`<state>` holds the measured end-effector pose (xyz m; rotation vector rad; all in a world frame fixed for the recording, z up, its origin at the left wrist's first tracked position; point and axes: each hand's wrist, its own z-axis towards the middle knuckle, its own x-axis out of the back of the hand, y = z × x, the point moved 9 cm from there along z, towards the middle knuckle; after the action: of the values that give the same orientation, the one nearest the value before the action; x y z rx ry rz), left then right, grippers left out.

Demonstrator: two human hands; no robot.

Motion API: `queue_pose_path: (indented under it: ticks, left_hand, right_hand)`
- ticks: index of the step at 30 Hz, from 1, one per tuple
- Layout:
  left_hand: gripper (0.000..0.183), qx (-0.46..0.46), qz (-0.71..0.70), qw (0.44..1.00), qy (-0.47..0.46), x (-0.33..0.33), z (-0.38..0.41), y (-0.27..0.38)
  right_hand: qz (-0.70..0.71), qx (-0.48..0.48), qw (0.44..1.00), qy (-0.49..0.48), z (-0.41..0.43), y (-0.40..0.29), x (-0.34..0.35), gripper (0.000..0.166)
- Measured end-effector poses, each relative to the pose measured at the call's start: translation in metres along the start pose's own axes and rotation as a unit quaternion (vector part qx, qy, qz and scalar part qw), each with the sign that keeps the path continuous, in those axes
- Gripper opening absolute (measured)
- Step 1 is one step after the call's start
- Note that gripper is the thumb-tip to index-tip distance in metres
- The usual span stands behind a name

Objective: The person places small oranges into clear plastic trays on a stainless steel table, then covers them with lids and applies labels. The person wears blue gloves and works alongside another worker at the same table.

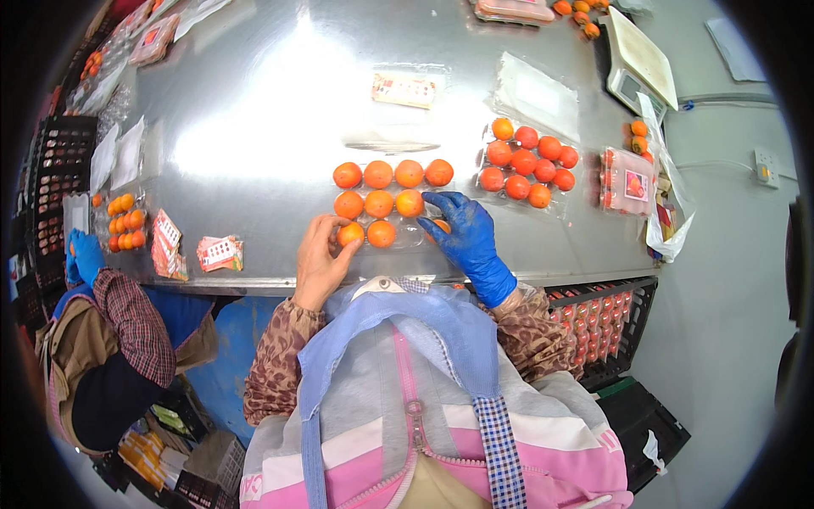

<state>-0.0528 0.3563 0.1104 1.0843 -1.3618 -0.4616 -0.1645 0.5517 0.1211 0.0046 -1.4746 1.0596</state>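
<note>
A clear plastic tray (407,238) of round orange fruits, persimmons or tomatoes, lies before me on the steel table. My bare left hand (323,257) has its thumb and fingers around the orange fruit (350,235) at the tray's near left corner. On the right side, my right hand (467,238) wears a blue glove. Its thumb and index finger are spread beside the yellowish fruit (409,203). Another fruit (440,230) shows partly beneath the glove; I cannot tell whether it is gripped. An empty pocket shows in the near row.
A second filled tray (523,159) is to the right, near a wrapped pack (627,181) and a weighing scale (639,57). Beyond lies a clear lid with a printed card (403,90). Card stacks (220,253) lie left. A co-worker's blue-gloved hand (86,254) is at far left.
</note>
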Motion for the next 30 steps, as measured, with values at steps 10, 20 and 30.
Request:
queue_pose_path:
  ticks: [10, 20, 30]
  left_hand:
    - [0.031, -0.008, -0.006, 1.0, 0.0, -0.002, 0.0, -0.001]
    - [0.031, 0.0, -0.005, 1.0, 0.006, -0.001, -0.001, -0.004]
    - [0.03, -0.006, 0.007, 1.0, 0.011, -0.001, 0.0, -0.003]
  right_hand:
    - [-0.003, -0.087, 0.994, 0.066, -0.023, 0.05, 0.042, 0.025]
    - [-0.098, -0.231, 0.943, 0.217, -0.067, 0.148, 0.129, 0.037]
    - [-0.151, -0.307, 0.912, 0.225, -0.065, 0.194, 0.156, 0.038]
